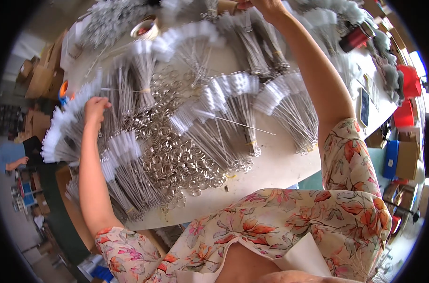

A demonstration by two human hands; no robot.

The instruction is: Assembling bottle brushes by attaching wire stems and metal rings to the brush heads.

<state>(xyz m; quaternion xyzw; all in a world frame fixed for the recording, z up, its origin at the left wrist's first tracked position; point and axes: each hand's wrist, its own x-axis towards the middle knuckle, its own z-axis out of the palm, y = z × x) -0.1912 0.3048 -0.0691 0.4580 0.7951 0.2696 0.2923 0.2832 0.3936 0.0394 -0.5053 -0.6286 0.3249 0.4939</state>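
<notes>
My left hand (96, 109) is closed, fingers pinched, among fanned bundles of thin wire brushes at the table's left side. It appears to hold one brush (100, 78); its white tip rises above the fingers and a small loop shows below. My right hand (259, 4) reaches to the far edge, mostly cut off by the top of the picture, so its grip is hidden. Between my arms lies a heap of loose metal rings (181, 160). White-bristled brush bundles (224, 94) lie around the rings, and another bundle (290, 108) is beneath my right forearm.
A tape roll (145, 29) and grey brush piles (113, 23) are at the far left. A dark red cup (357, 37) and a phone (364, 107) are on the right. Orange-handled scissors (63, 90) lie by the left edge. Another person (12, 155) is beyond, left.
</notes>
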